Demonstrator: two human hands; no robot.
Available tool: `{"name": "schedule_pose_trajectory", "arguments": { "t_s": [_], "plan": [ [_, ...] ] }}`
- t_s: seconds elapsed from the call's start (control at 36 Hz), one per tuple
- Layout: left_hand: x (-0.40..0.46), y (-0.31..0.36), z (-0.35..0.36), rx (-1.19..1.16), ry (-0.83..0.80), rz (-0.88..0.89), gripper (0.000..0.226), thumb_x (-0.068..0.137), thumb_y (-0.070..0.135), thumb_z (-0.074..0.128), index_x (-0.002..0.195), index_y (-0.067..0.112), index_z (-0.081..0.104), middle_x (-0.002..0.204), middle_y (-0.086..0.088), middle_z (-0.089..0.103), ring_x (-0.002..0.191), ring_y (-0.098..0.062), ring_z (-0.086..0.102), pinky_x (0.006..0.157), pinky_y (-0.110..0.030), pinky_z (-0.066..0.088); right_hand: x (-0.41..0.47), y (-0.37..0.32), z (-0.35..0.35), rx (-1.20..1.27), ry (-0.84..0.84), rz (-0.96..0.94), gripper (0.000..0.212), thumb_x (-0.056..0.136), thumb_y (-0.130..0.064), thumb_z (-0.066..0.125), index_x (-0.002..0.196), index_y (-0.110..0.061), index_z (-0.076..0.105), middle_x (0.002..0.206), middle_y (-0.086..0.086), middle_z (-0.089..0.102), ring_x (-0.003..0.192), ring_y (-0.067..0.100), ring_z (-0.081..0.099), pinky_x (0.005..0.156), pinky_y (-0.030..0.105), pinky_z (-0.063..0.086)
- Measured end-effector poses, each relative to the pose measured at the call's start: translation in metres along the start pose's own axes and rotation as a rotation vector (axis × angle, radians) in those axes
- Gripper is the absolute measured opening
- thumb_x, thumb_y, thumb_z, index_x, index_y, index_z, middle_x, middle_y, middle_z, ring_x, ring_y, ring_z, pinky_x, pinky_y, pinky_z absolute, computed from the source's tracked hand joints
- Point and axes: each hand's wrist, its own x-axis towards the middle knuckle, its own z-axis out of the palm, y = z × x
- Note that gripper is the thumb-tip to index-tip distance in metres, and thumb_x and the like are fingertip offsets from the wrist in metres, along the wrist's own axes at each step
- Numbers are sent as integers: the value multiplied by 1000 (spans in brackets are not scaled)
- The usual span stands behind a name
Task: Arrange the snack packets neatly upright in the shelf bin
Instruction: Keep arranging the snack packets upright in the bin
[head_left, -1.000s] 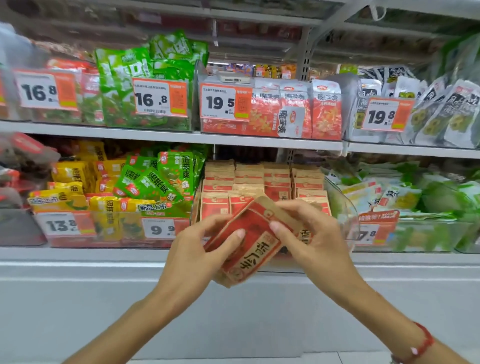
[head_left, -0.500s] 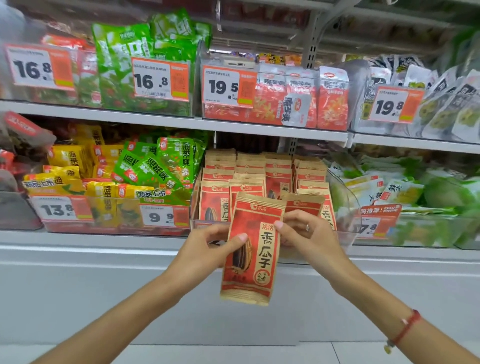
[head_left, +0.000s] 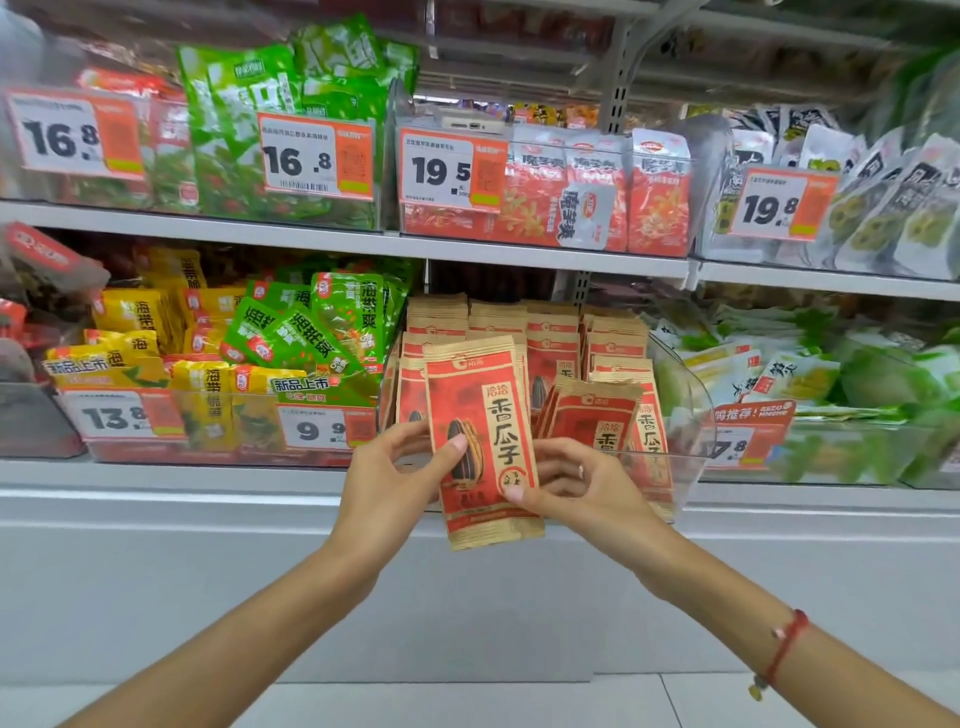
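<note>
both hands work close together at frame centre, just in front of the bin. left hand (head_left: 387, 480) pinches the packet (head_left: 480, 441) at its 9 o'clock edge, thumb on the printed face, fingers behind. right hand (head_left: 582, 486) pinches the 4 o'clock edge low down, thumb tip on the face, other fingers curled behind and partly hidden. packet is upright, print facing out, top tilted slightly toward 11 o'clock; a two-sided grip like this probably squares it before it goes in. its lower end hangs below the front lip of the clear bin (head_left: 693, 415), so it is outside, not yet seated. behind it the bin holds rows of matching packets (head_left: 550, 343), mostly upright; a front packet (head_left: 597, 415) at 3 o'clock of the held one leans left, likely next to straighten. judgement: mid-task, a front-row slot seems the target, so the packet needs lifting over the lip. risk: nudging the leaning one over. farther back at 9 o'clock, a bin of yellow and green packets (head_left: 291, 332); at 12 o'clock, the upper shelf (head_left: 519, 257) with price tags (head_left: 449, 171).
</note>
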Motion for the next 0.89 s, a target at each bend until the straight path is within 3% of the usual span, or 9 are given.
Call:
{"name": "schedule_pose_trajectory", "arguments": {
  "t_s": [0.06, 0.17, 0.25, 0.36, 0.5, 0.64, 0.81, 0.89],
  "plan": [
    [-1, 2, 0, 34, 38, 18, 25, 78, 25, 78, 96, 35, 64, 97, 17, 70, 93, -2, 67, 77, -23, 55, 0, 0, 0, -67, 62, -67, 46, 70, -27, 84, 111, -25, 63, 91, -2, 70, 79, 10, 68, 74, 25, 57],
    [-8, 13, 4, 51, 25, 8, 56, 63, 38, 84, 110, 39, 54, 102, 26, 62, 89, 9, 62, 63, -9, 47, -5, -4, 7, -174, 112, -184, 43, 64, -29, 88, 99, -28, 62, 81, -6, 69, 69, 11, 67, 67, 31, 59],
    [-10, 18, 4, 71, -27, -37, 75, 47, 53, 82, 114, 41, 50, 100, 30, 60, 93, 6, 64, 68, -9, 48, -10, -7, 13, -209, 87, -234, 46, 60, -34, 88, 92, -30, 56, 80, -8, 69, 68, 11, 67, 66, 33, 58],
    [-5, 23, -5, -16, -182, -155, 69, 51, 46, 90, 112, 35, 60, 105, 16, 67, 96, -4, 68, 84, -28, 57, -16, -14, 14, -171, -16, -224, 45, 65, -45, 83, 94, -28, 54, 92, -5, 69, 77, 16, 68, 72, 31, 58],
    [-3, 25, -16, 61, -480, -176, 67, 55, 42, 85, 118, 37, 65, 116, 12, 69, 105, -3, 66, 84, -25, 57, -17, -31, 7, 122, -33, -159, 40, 78, -47, 59, 107, -21, 64, 87, 1, 72, 76, 15, 69, 75, 27, 58],
    [-7, 21, -14, 137, -594, -184, 63, 55, 38, 86, 114, 46, 64, 120, 17, 66, 109, -2, 64, 89, -27, 55, -14, -34, 2, 136, 35, -195, 33, 75, -42, 64, 98, -21, 71, 81, 2, 74, 73, 15, 70, 72, 25, 57],
    [-6, 18, -12, 138, -611, -186, 62, 55, 39, 86, 113, 48, 65, 120, 15, 67, 110, -5, 63, 94, -33, 54, -12, -30, -1, 210, 11, -117, 14, 89, -21, 61, 95, -15, 72, 85, 9, 75, 80, 20, 72, 73, 26, 58],
    [-7, 17, -10, 127, -589, -186, 46, 58, 33, 85, 96, 55, 69, 112, 22, 68, 106, 0, 64, 93, -31, 54, -11, -27, 0, 229, -2, -90, 17, 92, -22, 59, 100, -15, 71, 91, 8, 75, 86, 23, 72, 79, 28, 58]
  ]
}}
